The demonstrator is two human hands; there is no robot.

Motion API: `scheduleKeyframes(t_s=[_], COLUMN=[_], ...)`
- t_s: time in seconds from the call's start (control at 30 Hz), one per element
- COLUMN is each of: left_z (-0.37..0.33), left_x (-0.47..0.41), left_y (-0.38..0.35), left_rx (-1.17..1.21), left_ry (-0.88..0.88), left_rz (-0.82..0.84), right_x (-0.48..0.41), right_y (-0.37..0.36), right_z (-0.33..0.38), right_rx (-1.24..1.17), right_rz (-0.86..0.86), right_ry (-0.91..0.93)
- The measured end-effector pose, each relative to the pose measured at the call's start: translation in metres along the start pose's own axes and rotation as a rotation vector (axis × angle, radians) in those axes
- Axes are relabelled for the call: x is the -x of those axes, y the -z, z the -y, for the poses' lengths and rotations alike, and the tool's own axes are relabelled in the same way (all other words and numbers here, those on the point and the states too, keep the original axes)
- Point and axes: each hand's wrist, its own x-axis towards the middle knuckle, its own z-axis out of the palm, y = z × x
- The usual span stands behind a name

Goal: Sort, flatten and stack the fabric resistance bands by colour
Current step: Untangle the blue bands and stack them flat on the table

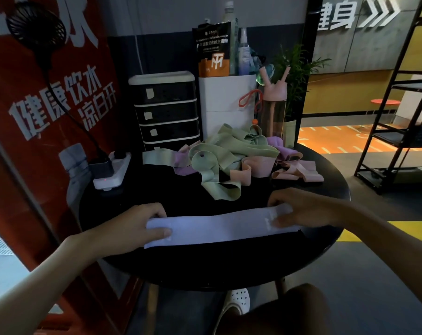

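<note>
Now, dim gym corner, round black tabletop (326, 189), red banner (16, 76) at our left. Lavender band (217, 228) flat near our edge, long axis left-right. We pinch its ends: left grip (142, 223) left end, right grip (302, 209) right end. Tangled band pile (229, 155) behind, bare strip between.

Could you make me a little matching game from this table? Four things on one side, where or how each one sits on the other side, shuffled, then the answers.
1. lavender band
2. green bands
3. power strip
4. pink-lidded bottle

A. upright at the back of the table
B. tangled in a heap
C. held flat between left hand and right hand
D. near the table's left edge

Pairs: 1-C, 2-B, 3-D, 4-A.
</note>
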Motion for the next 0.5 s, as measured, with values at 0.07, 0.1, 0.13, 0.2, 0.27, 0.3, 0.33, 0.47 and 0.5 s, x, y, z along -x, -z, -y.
scheduleKeyframes(t_s=[0.07,0.1,0.13,0.2,0.27,0.3,0.33,0.47,0.5], left_z=[0.001,0.001,0.002,0.004,0.011,0.014,0.016,0.020,0.019], left_x=[-0.001,-0.004,-0.006,-0.011,-0.014,-0.013,-0.013,-0.008,-0.007], left_y=[0.001,-0.001,-0.003,-0.012,-0.023,-0.027,-0.030,-0.036,-0.037], left_rx=[0.037,0.037,0.043,0.032,-0.036,-0.055,-0.050,-0.022,-0.012], left_ry=[-0.044,-0.057,-0.060,-0.049,-0.067,-0.083,-0.094,-0.129,-0.137], left_rz=[-0.077,-0.118,-0.151,-0.171,-0.154,-0.153,-0.169,-0.255,-0.272], right_x=[0.001,0.001,-0.001,-0.002,-0.003,-0.003,-0.004,0.000,0.000], right_y=[0.000,0.001,0.000,-0.005,-0.017,-0.024,-0.031,-0.049,-0.052], right_z=[-0.001,-0.002,-0.004,-0.007,-0.013,-0.018,-0.021,-0.029,-0.030], right_rx=[0.000,-0.013,-0.030,-0.070,0.012,0.089,0.140,0.012,-0.002], right_rz=[-0.140,-0.217,-0.276,-0.312,-0.275,-0.271,-0.290,-0.462,-0.507], right_ry=[0.039,0.048,0.046,0.003,-0.063,-0.078,-0.065,0.085,0.113])
